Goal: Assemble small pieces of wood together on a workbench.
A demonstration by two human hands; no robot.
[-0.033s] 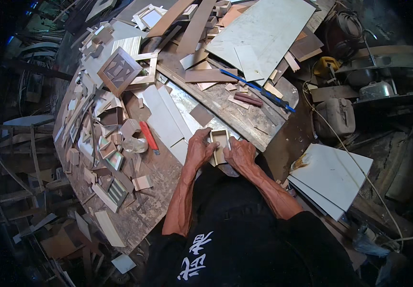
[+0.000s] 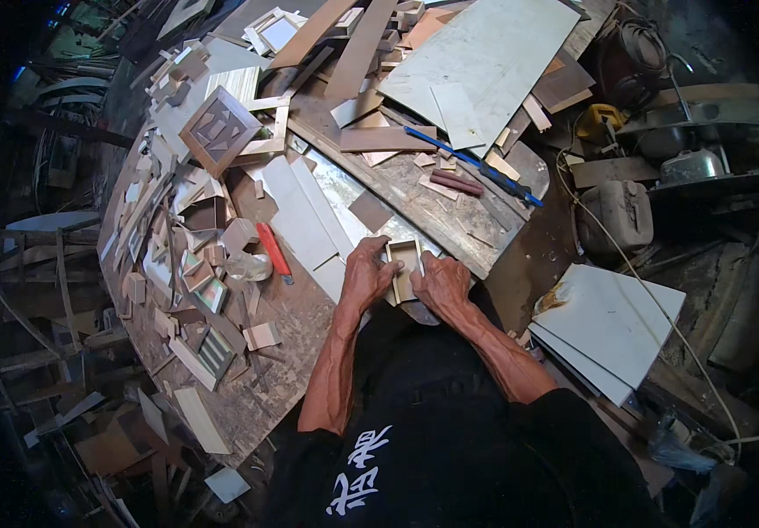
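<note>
Head view: at the near edge of the workbench (image 2: 260,400), a small open box (image 2: 406,253) is held from both sides, likely for steadiness; the left hand (image 2: 369,271) curls around its left wall, the right hand (image 2: 442,283), mostly closed, grips opposite, its fingertips poorly visible.

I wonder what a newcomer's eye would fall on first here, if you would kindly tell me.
Probably the small wooden box near the picture's centre, with the left hand and right hand at its two sides. The bright red handle lies to their left, the large pale board beyond them near the top.
</note>
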